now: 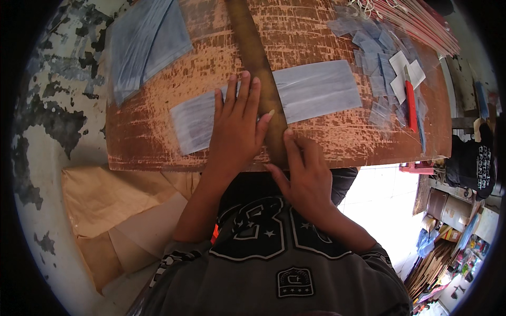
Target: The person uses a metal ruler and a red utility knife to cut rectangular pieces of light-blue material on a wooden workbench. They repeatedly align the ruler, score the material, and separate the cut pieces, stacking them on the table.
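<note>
The table shows bare wood along its near edge, right of centre; the bar crosses the sheet mid-frame. The left hand lies on the sheet, fingers slightly apart; the right hand has thumb and fingers apart at the bar's lower end.

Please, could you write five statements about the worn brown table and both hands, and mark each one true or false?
1. A long, straight, dark brown bar lies across a translucent bluish plastic strip. True.
2. The left hand grips a slim red cutter. False: this hand lies over the plastic strip; the cutter lies at the table's right.
3. The right hand is at the bar's near end. True.
4. Small, clear plastic pieces are scattered on the table's left. False: they are on its right.
5. Large, translucent bluish plastic sheets lie at the table's far left. True.
</note>
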A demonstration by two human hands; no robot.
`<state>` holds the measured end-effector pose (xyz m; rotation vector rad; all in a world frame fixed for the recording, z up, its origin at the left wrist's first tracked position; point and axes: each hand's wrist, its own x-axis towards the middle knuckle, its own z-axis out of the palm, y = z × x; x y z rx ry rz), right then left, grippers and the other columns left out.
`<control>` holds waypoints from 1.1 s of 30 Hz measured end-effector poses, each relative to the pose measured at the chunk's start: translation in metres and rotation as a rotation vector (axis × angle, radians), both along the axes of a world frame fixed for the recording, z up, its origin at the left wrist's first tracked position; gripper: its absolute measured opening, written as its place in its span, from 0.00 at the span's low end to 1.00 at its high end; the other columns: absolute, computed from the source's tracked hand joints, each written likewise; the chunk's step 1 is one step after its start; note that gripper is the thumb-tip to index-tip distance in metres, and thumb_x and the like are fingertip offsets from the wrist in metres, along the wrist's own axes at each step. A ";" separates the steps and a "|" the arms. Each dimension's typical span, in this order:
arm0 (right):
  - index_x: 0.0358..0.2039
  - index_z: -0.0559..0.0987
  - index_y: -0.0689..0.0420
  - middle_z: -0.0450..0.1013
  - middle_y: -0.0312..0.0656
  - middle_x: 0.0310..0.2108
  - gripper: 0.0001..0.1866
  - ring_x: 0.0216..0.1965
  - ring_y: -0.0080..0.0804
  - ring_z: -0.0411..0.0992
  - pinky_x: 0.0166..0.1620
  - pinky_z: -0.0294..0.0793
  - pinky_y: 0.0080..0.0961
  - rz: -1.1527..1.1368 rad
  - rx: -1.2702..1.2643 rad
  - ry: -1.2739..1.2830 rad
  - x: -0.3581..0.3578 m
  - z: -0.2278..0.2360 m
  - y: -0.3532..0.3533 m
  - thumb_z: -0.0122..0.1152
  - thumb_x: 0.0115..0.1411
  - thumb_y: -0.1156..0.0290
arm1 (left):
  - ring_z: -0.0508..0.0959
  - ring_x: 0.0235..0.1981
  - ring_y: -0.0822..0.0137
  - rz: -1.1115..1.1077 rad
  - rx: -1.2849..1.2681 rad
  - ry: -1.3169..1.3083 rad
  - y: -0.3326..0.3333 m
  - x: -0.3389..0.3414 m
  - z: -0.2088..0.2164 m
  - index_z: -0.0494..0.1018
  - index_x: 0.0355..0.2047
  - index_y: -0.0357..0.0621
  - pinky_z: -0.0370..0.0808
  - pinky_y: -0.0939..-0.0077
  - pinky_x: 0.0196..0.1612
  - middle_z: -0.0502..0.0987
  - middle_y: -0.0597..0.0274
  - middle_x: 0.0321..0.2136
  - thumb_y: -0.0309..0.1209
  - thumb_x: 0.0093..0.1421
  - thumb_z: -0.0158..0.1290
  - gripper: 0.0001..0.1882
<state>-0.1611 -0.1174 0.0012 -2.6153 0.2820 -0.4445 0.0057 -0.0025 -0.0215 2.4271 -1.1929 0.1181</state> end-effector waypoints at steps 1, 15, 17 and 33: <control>0.67 0.74 0.69 0.73 0.50 0.52 0.40 0.49 0.47 0.75 0.48 0.81 0.35 -0.002 -0.015 -0.006 0.000 0.000 0.000 0.75 0.61 0.58 | 0.51 0.81 0.40 0.002 0.010 -0.004 0.000 0.000 0.000 0.56 0.79 0.38 0.45 0.36 0.80 0.55 0.41 0.80 0.45 0.79 0.45 0.35; 0.68 0.73 0.68 0.71 0.54 0.54 0.39 0.52 0.53 0.75 0.52 0.79 0.42 -0.001 0.040 0.032 -0.002 0.002 0.000 0.75 0.64 0.59 | 0.52 0.81 0.41 0.006 0.006 -0.012 0.000 0.000 -0.002 0.57 0.79 0.38 0.44 0.36 0.80 0.56 0.42 0.79 0.46 0.79 0.45 0.35; 0.67 0.73 0.68 0.71 0.52 0.54 0.39 0.51 0.50 0.75 0.50 0.80 0.39 -0.003 0.008 0.021 0.000 0.002 -0.001 0.75 0.62 0.58 | 0.52 0.81 0.41 0.009 0.010 -0.008 -0.001 0.000 -0.001 0.57 0.79 0.38 0.44 0.36 0.80 0.55 0.42 0.79 0.46 0.79 0.45 0.35; 0.69 0.73 0.68 0.71 0.53 0.52 0.40 0.50 0.51 0.75 0.49 0.80 0.41 -0.013 0.063 0.026 -0.002 -0.001 0.000 0.76 0.62 0.59 | 0.52 0.81 0.41 0.000 0.020 -0.013 -0.001 0.000 0.000 0.56 0.79 0.38 0.44 0.36 0.80 0.55 0.44 0.80 0.44 0.80 0.44 0.35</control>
